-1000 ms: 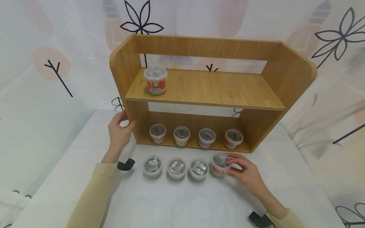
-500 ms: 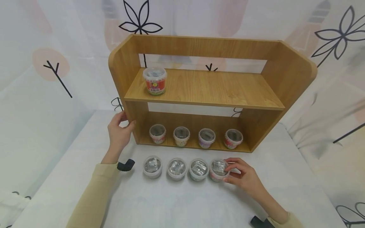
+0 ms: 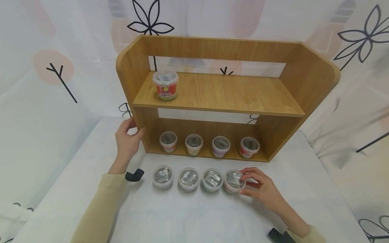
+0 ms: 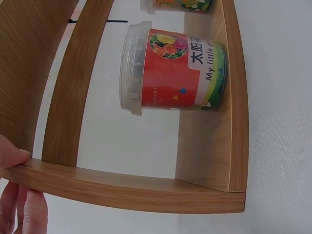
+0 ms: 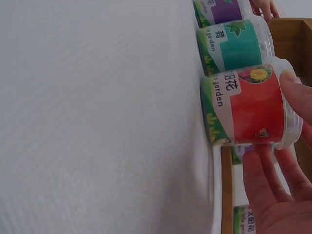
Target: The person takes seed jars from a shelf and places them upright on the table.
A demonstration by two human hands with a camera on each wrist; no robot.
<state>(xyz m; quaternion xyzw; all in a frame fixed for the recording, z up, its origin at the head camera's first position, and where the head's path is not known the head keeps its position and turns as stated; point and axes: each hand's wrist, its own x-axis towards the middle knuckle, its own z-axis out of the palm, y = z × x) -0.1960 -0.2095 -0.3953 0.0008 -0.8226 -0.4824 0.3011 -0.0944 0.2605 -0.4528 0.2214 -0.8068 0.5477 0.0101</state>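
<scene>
- On the wooden shelf, the upper board is free, except one tub at its left end.
- On the shelf's lower board, four tubs leave small gaps.
- Before the shelf, four more tubs bar the way.

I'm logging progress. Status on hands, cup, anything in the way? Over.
Left hand grips shelf by left side. Right hand grips red cup, right end of front row. Teal cup close on its left, nothing seen above.

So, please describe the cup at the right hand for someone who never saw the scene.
Before the wooden shelf, four cups stand in a row on the white table. The rightmost cup has a red label, unlike its teal-labelled neighbour, and the right hand touches only this one.
</scene>
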